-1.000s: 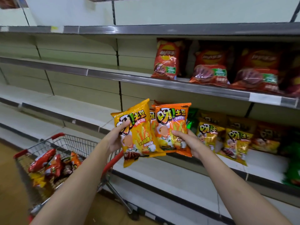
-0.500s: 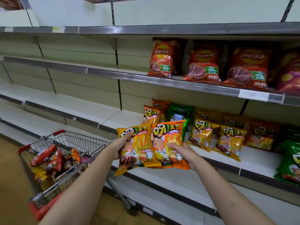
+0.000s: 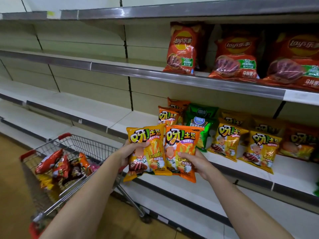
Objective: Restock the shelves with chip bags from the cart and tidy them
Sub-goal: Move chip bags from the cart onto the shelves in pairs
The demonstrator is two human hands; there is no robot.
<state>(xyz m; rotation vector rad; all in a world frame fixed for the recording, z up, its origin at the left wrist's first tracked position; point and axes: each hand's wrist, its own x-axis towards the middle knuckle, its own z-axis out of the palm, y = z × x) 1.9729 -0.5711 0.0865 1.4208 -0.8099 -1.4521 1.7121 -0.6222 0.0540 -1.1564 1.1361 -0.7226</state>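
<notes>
The left hand [image 3: 133,152] grips a yellow chip bag [image 3: 146,152] by its left edge, thumb curled over the front, while the right hand [image 3: 195,163] holds an orange chip bag [image 3: 181,152] from its right side, thumb pressed on the face. The two bags sit side by side, edges overlapping, held upright in front of the middle shelf [image 3: 241,171], where matching yellow and orange bags stand beside green ones. Red bags line the shelf above. The cart [image 3: 89,145], lower left, holds more bags.
</notes>
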